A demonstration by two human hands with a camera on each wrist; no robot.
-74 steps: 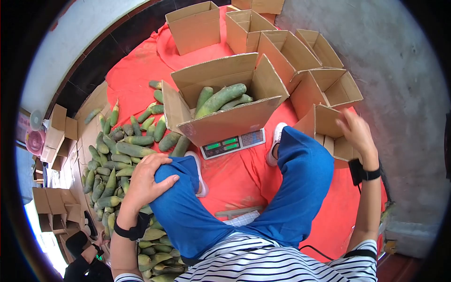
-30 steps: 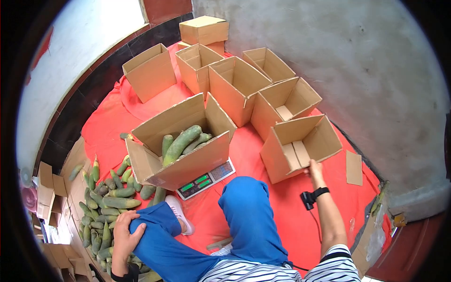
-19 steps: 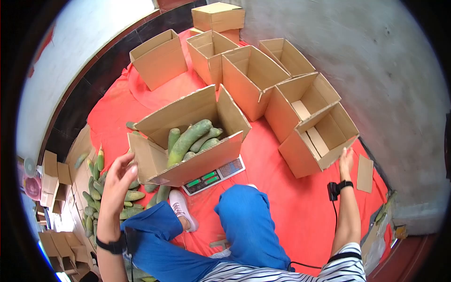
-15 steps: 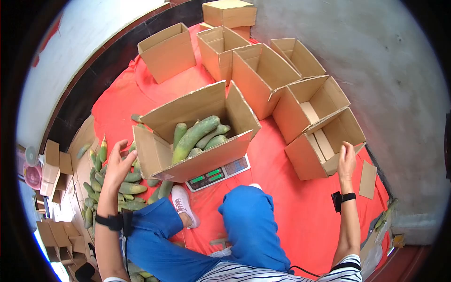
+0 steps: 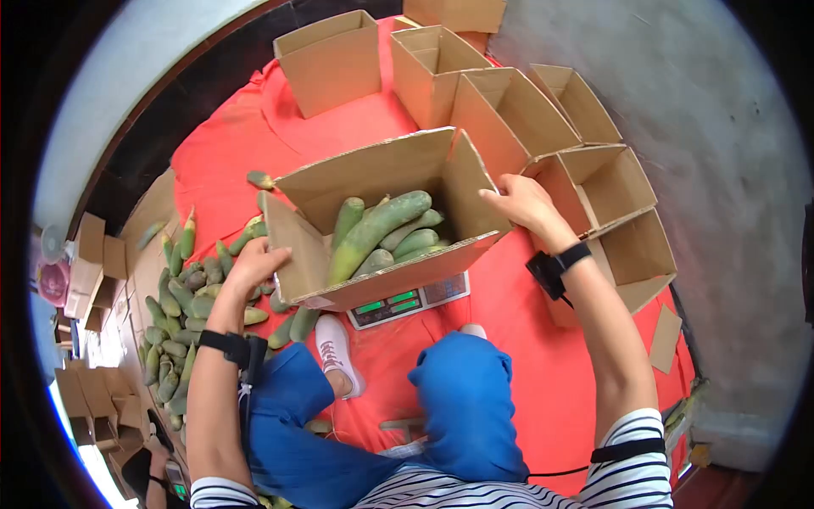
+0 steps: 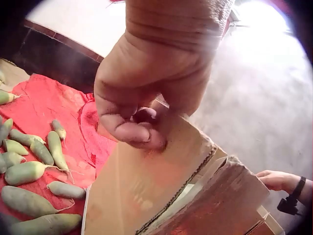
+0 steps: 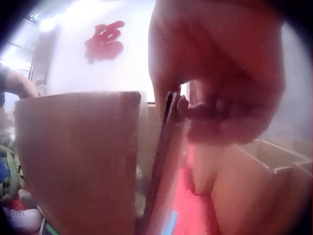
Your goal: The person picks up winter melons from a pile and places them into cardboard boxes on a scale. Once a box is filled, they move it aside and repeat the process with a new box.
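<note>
An open cardboard box (image 5: 398, 282) stands on a digital scale (image 5: 446, 290) with lit green displays. Several green radishes (image 5: 383, 231) lie inside it. My left hand (image 5: 258, 263) pinches the box's left side flap (image 6: 146, 181) between thumb and curled fingers. On the opposite side my right hand (image 5: 524, 204) grips the edge of the right flap (image 7: 164, 161), its fingers curled over the outside. In the left wrist view the right hand (image 6: 279, 180) shows beyond the box.
Several open boxes (image 5: 509, 110) stand in an arc behind and to the right on a red sheet (image 5: 543, 373). Loose radishes (image 5: 182, 314) are heaped at the left. A flat cardboard piece (image 5: 666, 339) lies near the grey wall. Another person's arm (image 5: 158, 462) shows at lower left.
My left hand has left the knee and taken the left flap. The right hand shifted the nearest box at right toward the others, let go, and moved left to the right flap.
</note>
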